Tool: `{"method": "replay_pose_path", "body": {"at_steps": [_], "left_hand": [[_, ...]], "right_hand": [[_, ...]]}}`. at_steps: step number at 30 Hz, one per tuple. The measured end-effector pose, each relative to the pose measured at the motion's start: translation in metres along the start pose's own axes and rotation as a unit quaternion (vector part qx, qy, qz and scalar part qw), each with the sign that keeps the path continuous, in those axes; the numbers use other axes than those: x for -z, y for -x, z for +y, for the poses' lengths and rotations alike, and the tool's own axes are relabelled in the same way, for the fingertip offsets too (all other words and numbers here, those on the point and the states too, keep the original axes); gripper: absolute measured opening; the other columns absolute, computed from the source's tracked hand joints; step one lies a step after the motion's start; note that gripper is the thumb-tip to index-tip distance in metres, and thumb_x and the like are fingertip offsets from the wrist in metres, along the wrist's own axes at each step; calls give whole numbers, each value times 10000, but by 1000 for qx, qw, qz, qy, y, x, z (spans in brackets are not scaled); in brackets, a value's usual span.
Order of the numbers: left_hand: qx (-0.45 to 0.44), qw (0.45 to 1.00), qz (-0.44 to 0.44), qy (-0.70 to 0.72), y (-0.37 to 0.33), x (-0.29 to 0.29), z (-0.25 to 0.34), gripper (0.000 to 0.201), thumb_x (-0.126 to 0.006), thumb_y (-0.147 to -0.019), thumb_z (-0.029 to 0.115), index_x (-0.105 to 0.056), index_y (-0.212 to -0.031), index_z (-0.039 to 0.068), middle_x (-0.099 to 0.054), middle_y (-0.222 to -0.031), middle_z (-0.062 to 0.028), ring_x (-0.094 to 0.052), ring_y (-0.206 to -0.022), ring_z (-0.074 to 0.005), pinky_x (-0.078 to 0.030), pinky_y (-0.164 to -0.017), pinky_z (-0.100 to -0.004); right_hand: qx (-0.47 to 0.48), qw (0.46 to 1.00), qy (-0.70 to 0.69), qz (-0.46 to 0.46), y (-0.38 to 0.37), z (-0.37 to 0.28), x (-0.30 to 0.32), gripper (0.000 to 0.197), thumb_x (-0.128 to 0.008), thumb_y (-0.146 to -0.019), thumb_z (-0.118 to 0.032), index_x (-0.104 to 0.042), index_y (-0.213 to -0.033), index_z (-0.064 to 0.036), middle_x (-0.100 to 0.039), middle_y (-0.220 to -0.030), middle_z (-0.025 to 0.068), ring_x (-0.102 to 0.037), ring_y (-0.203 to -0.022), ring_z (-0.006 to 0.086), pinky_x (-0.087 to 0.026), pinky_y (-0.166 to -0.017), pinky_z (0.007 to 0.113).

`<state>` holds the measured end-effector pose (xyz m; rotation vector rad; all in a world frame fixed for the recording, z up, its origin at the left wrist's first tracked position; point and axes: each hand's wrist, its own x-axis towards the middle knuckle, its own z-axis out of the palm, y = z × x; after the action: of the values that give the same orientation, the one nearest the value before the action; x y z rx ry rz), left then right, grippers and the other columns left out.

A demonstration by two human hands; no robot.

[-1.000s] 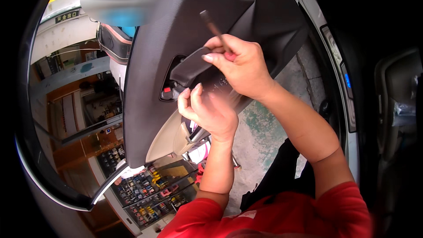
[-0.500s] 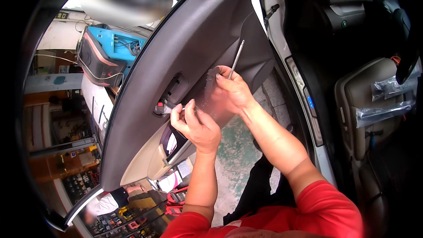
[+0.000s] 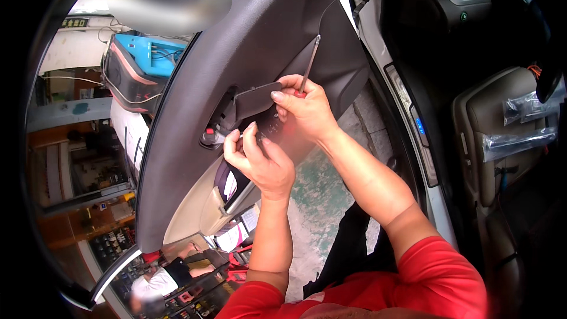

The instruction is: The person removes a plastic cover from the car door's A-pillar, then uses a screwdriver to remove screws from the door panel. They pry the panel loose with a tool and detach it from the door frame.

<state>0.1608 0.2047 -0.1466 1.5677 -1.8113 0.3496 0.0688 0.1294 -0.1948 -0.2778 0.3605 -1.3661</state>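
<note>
My right hand holds a screwdriver by its red grip, its thin metal shaft pointing up and away. A dark grey plastic trim cover is pinched in the same hand, one end over the handle recess. My left hand has its fingers curled at the silver inside door handle, just below that cover. Both hands are in front of the dark grey car door panel. The left fingers partly hide the handle.
A beige armrest curves along the door's lower part. Right of me are the sill and a seat with plastic-wrapped things. Beyond the door stand a blue-and-black machine, shelves and a person in a white top.
My right hand has shifted slightly up and left, and the trim cover has swung flatter over the handle recess. The left hand stays at the handle. The person beyond the door has moved right.
</note>
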Motion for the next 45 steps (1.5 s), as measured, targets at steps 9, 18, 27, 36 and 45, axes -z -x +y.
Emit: {"method": "replay_pose_path", "body": {"at_steps": [9,18,27,36,45], "left_hand": [[5,1000,9,-8,1,-3,-1,435,-526,-809,-17,-525,-1243,-45,-369,-1306,-234,-469,-1154,-354,-431,-935,-410],[-23,998,25,-44,7,-8,-13,429,-549,-822,-13,-523,-1251,-37,-377,-1303,-200,-517,-1032,-276,-453,-855,-360],[-89,991,40,-88,-8,-4,-28,400,-756,-734,-59,-646,-1108,31,-491,-1099,-143,-585,-933,-252,-528,-756,-333],[-191,959,110,-177,-12,0,-50,320,-722,-736,-73,-655,-1036,18,-632,-997,-141,-610,-892,-276,-494,-796,-361],[-306,891,73,-327,-16,23,-46,340,-668,-732,4,-595,-1061,51,-651,-1131,-98,-570,-1059,-296,-349,-953,-429]], "right_hand": [[73,985,155,-36,5,-14,-12,177,-708,-874,-43,-649,-1032,9,-658,-838,14,-558,-671,40,-454,-580,197],[245,897,363,-62,-4,-6,-22,188,-727,-836,-51,-679,-1008,7,-659,-755,55,-572,-658,61,-490,-609,233],[436,810,380,-98,-27,2,-15,238,-711,-780,-40,-622,-1000,-19,-652,-796,138,-656,-696,309,-522,-598,365],[545,700,427,-178,-45,-10,-12,273,-737,-765,-41,-618,-1011,-30,-622,-722,101,-607,-617,231,-489,-565,314],[582,632,496,-124,-30,-3,-42,119,-661,-805,-50,-581,-874,5,-652,-740,192,-663,-711,375,-531,-633,420]]}}
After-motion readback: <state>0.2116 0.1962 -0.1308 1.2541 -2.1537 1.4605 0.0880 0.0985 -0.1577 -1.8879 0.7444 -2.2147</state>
